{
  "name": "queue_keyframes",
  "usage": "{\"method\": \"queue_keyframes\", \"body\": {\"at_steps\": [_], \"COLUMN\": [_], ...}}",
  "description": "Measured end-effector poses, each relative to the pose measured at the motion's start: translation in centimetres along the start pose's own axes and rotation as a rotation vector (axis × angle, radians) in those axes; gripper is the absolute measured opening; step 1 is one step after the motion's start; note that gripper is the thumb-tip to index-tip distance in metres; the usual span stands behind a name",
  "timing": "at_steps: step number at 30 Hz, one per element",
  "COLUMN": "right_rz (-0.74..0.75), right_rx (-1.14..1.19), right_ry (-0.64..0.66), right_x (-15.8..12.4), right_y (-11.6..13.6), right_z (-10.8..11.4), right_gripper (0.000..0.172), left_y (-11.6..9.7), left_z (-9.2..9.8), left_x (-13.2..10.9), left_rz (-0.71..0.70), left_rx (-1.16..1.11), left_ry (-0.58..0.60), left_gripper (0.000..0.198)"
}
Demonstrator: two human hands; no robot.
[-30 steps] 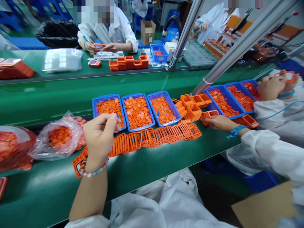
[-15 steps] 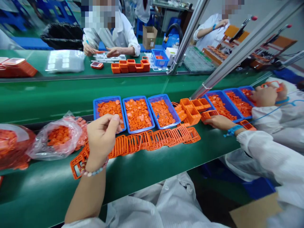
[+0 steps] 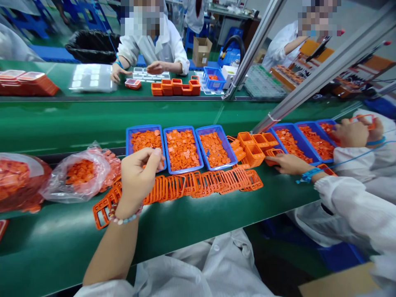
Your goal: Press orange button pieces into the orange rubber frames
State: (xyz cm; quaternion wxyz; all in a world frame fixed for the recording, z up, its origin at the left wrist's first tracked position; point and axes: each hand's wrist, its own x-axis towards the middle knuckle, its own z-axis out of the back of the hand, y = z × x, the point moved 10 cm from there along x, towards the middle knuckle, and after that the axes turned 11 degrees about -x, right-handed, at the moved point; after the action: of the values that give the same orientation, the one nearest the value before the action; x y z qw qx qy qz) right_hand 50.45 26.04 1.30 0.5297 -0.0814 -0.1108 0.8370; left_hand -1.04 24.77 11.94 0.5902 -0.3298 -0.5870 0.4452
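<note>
My left hand (image 3: 138,175), with a beaded bracelet, is raised over the orange frames and in front of the left blue tray (image 3: 128,142); its fingers are curled together, and what they pinch, if anything, is hidden. My right hand (image 3: 290,164), with a blue wrist strap, reaches right and touches an orange frame (image 3: 273,153) beside the stacked orange frames (image 3: 255,154). A long overlapping row of orange frames (image 3: 194,184) lies on the green table (image 3: 198,218). Small orange pieces fill the middle tray (image 3: 185,170) and the right tray (image 3: 218,168).
Plastic bags of orange parts (image 3: 77,175) lie at the left. More blue trays (image 3: 291,140) and a co-worker's hands (image 3: 355,131) are at the right. A slanted metal post (image 3: 287,101) rises behind the stacks. Another person (image 3: 154,53) sits across.
The view has shifted slightly. My right hand's fingers have moved on the orange frame, which now sits lower against the stacks. The person across has drawn one hand to the left.
</note>
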Motion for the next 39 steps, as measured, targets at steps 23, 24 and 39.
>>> {"method": "queue_keyframes", "body": {"at_steps": [23, 24, 39], "right_rz": [-0.006, 0.014, 0.535], "right_rx": [-0.301, -0.284, 0.147], "right_ry": [-0.047, -0.096, -0.039], "right_x": [4.7, 5.4, 5.4], "right_y": [3.6, 4.8, 27.9], "right_z": [7.9, 8.8, 10.0], "right_gripper": [0.033, 0.034, 0.022], "left_y": [-0.7, -0.8, -2.1], "left_z": [0.9, 1.1, 3.0], "left_x": [-0.1, -0.2, -0.6], "left_rz": [-0.007, -0.011, -0.045], "left_rx": [0.004, 0.002, 0.019], "left_ry": [-0.037, -0.042, -0.095], "left_gripper": [0.029, 0.029, 0.033]}}
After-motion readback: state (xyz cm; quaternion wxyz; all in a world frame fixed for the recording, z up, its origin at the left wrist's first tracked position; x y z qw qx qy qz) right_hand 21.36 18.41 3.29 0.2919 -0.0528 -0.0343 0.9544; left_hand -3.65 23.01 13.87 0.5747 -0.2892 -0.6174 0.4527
